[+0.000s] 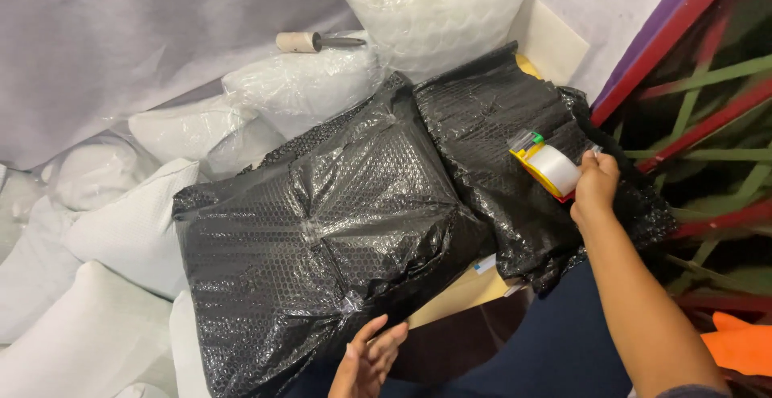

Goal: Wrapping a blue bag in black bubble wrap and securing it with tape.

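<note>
Taping stage, two black bubble-wrap parcels on the work surface.

My right hand (pixel 597 182) is closed around a tape dispenser (pixel 545 166), yellow body with a green tab and a roll of clear tape, resting on top of the smaller parcel (pixel 515 149) at the right. The dispenser's front end points up and left across the wrap.

My left hand (pixel 368 359) lies fingers together and loosely curled at the near edge of the larger parcel (pixel 322 229), touching or just short of the wrap; it holds nothing. This parcel already has clear tape crossing its middle, so I judge it closed. The two parcels lie side by side, edges touching.

Judgement: the step in hand is sealing the smaller parcel. The next move calls for pressing the tape end flat on the wrap, pulling in a straight line across the seam, and steadying the loose plastic with the free hand so it does not bunch.

Around: white bubble-wrapped bundles (pixel 305 84) behind and to the left, a spent tape core (pixel 299 42) on grey cloth (pixel 121 36).
</note>
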